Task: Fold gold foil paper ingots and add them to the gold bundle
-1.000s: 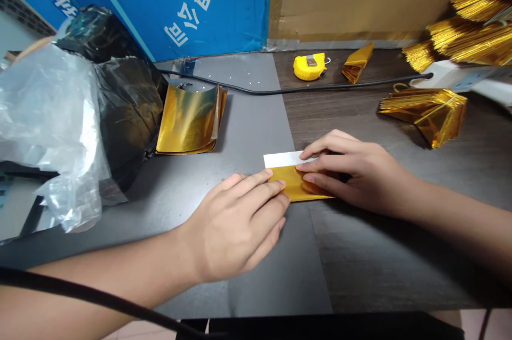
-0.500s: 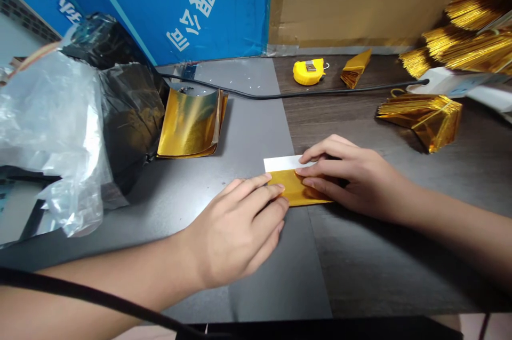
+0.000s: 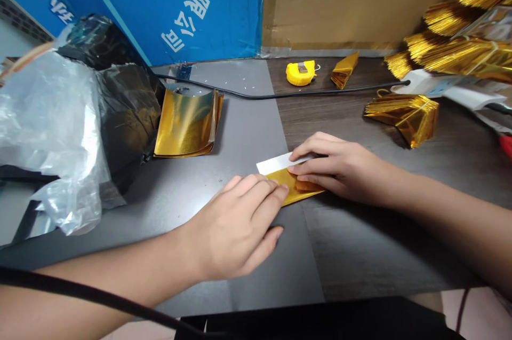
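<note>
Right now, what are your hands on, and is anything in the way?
Left hand and right hand both on gold foil. White paper showing beyond it. Black cable lying farther off, not touching them.

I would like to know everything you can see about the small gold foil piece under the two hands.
The gold foil is a small, flat, shiny piece, roughly rectangular, and it lies at a slight angle. A white strip shows along its far edge; whether this is backing or a separate sheet cannot be told. The fingers of the left hand cover its left end, and those of the right hand rest on its right part. It lies across the seam between a grey surface and a dark wood-grain surface.
</note>
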Tool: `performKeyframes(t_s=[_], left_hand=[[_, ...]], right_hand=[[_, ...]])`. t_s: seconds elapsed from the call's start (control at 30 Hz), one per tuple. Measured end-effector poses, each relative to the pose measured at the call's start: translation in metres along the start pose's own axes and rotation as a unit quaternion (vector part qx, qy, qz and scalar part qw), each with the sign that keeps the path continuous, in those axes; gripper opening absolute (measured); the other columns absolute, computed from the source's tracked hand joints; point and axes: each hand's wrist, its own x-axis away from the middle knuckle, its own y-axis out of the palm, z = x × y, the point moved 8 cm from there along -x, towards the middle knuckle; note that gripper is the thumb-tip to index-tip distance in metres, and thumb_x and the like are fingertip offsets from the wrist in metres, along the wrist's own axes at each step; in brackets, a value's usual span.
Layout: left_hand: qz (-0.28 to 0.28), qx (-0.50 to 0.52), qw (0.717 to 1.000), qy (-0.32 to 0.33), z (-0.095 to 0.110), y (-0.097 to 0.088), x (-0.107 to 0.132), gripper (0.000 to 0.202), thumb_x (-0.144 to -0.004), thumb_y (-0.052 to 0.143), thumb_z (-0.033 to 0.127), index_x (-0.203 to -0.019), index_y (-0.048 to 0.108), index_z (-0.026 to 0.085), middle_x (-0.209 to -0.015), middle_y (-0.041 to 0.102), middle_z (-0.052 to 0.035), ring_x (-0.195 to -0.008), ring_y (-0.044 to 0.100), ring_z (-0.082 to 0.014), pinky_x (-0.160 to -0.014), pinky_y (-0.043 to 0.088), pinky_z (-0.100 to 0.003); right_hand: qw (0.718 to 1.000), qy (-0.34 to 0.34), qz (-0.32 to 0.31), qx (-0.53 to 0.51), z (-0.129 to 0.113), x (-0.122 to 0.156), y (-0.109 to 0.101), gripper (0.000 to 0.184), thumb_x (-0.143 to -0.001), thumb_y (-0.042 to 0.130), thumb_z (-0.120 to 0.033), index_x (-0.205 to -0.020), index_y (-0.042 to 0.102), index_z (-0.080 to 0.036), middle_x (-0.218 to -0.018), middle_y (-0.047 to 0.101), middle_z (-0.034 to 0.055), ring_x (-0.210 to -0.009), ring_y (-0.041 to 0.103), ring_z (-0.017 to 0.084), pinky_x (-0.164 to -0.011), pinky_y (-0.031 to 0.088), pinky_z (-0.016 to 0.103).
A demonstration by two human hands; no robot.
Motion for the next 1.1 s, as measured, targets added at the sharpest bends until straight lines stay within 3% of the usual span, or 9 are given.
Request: performKeyframes(t_s=[0.17, 0.27, 0.4, 0.53, 0.67, 0.8, 0.9, 1.1], left_hand=[[-0.019, 0.018, 0.999, 0.034, 0.011, -0.002, 0.002, 0.046, -0.097, 0.055, 0.035, -0.133, 0.058, 0.006, -0.125, 0.067, -0.0146, -0.112, 0.062, -0.0293, -0.085, 0.054, -0.044], [-0.014, 0.053, 0.996, 0.076, 0.019, -0.003, 0.004, 0.046, -0.096, 0.056, 0.035, -0.133, 0.060, 0.008, -0.130, 0.066, -0.0138, -0.118, 0.061, -0.0274, -0.095, 0.052, -0.042], [0.005, 0.095, 0.989, 0.114, 0.023, -0.004, 0.006, 0.039, -0.097, 0.056, 0.030, -0.130, 0.062, 0.010, -0.129, 0.069, -0.0091, -0.126, 0.058, -0.0237, -0.107, 0.048, -0.039], [0.041, 0.092, 0.991, 0.093, 0.014, -0.007, 0.004, 0.029, -0.096, 0.057, 0.022, -0.122, 0.065, 0.011, -0.122, 0.071, -0.0076, -0.118, 0.061, -0.0212, -0.096, 0.049, -0.036], [0.011, 0.065, 0.995, 0.075, 0.006, -0.002, 0.003, 0.028, -0.095, 0.057, 0.028, -0.117, 0.070, 0.016, -0.122, 0.072, -0.0049, -0.102, 0.060, -0.0216, -0.081, 0.043, -0.039], [-0.016, 0.066, 0.993, 0.092, 0.007, 0.001, 0.002, 0.030, -0.095, 0.057, 0.029, -0.118, 0.071, 0.016, -0.127, 0.070, -0.0053, -0.108, 0.059, -0.0234, -0.086, 0.044, -0.040], [-0.026, 0.067, 0.993, 0.094, 0.007, 0.000, 0.001, 0.027, -0.095, 0.057, 0.024, -0.117, 0.073, 0.017, -0.120, 0.072, -0.0061, -0.111, 0.060, -0.0225, -0.090, 0.046, -0.038], [-0.018, 0.059, 0.993, 0.103, 0.009, -0.001, 0.000, 0.027, -0.093, 0.059, 0.020, -0.115, 0.075, 0.019, -0.122, 0.071, -0.0065, -0.108, 0.061, -0.0228, -0.086, 0.048, -0.038]], right_hand=[[1.000, 0.000, -0.016, 0.021, -0.004, -0.004, -0.003, 0.019, -0.099, 0.062, -0.019, -0.104, 0.080, -0.020, -0.112, 0.070, 0.0114, -0.100, 0.064, 0.021, -0.086, 0.057, 0.036], [0.999, 0.007, -0.042, -0.034, -0.009, -0.007, 0.000, 0.022, -0.098, 0.060, -0.012, -0.103, 0.080, -0.018, -0.113, 0.071, 0.0101, -0.105, 0.064, 0.019, -0.092, 0.056, 0.033], [0.990, -0.038, -0.070, -0.116, -0.022, -0.010, 0.005, 0.021, -0.098, 0.060, -0.010, -0.104, 0.079, -0.014, -0.115, 0.071, 0.0113, -0.112, 0.064, 0.020, -0.097, 0.055, 0.034], [0.978, -0.067, -0.094, -0.175, -0.028, -0.012, 0.008, 0.022, -0.102, 0.056, -0.012, -0.102, 0.078, -0.011, -0.115, 0.072, 0.0122, -0.116, 0.064, 0.019, -0.101, 0.055, 0.033], [0.973, -0.065, -0.106, -0.197, -0.026, -0.014, 0.010, 0.018, -0.102, 0.058, -0.017, -0.101, 0.076, -0.015, -0.115, 0.074, 0.0090, -0.118, 0.065, 0.017, -0.104, 0.054, 0.031], [0.971, -0.060, -0.110, -0.205, -0.024, -0.015, 0.011, 0.015, -0.102, 0.060, -0.020, -0.099, 0.075, -0.017, -0.115, 0.074, 0.0057, -0.119, 0.065, 0.015, -0.106, 0.053, 0.031], [0.971, -0.049, -0.117, -0.204, -0.023, -0.014, 0.013, 0.019, -0.103, 0.058, -0.022, -0.098, 0.075, -0.019, -0.115, 0.074, 0.0042, -0.119, 0.065, 0.015, -0.106, 0.053, 0.032], [0.974, -0.038, -0.123, -0.186, -0.023, -0.014, 0.015, 0.025, -0.106, 0.053, -0.026, -0.096, 0.075, -0.021, -0.115, 0.074, 0.0028, -0.119, 0.066, 0.015, -0.104, 0.053, 0.032]])
